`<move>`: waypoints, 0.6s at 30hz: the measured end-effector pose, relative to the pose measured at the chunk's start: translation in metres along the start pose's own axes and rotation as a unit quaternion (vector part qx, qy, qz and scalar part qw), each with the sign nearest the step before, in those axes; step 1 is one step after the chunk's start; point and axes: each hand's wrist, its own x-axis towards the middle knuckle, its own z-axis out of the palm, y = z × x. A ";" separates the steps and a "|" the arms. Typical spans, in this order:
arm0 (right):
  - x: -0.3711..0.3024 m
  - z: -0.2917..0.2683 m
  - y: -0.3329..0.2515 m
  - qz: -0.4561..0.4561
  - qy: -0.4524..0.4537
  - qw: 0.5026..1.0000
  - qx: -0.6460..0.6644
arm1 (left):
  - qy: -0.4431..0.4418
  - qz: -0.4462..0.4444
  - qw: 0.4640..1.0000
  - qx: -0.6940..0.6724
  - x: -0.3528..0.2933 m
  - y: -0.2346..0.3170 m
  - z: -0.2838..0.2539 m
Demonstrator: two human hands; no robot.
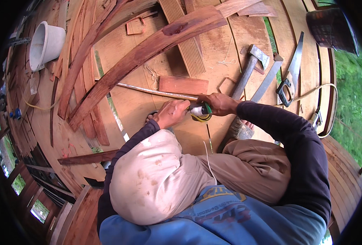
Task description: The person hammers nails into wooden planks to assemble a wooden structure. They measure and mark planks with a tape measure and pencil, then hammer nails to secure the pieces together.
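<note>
My left hand [172,113] is closed, its fingers against the left side of a small white, green and yellow object [198,111]. The fingers of my right hand [218,104] curl around the object's green side. Its exact kind I cannot make out. A long thin pale strip [148,90] runs from my hands toward the left, passing just in front of a short reddish wooden block [183,85]. Both hands are close together above the plank floor, in front of my bent knees.
A curved timber [148,49] arches across the far side, touching a grooved board [185,41]. To the right lie an axe [250,67], a long flat blade [268,77] and a handsaw [293,73]. A white bucket [52,45] and a dark bucket [332,30] stand farther out.
</note>
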 end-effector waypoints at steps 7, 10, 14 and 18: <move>-0.035 -0.046 0.032 0.006 0.274 0.962 -0.011 | 0.005 0.009 1.000 0.001 -0.001 -0.005 0.014; -0.065 -0.075 0.099 0.079 0.477 0.875 0.016 | 0.012 0.028 0.999 -0.012 0.001 -0.007 0.007; -0.105 -0.096 0.120 0.335 0.574 0.747 0.003 | 0.027 0.016 0.999 -0.022 -0.002 -0.011 0.004; -0.143 -0.084 0.187 0.365 0.593 0.718 -0.013 | 0.041 0.027 0.998 -0.030 0.004 -0.006 0.003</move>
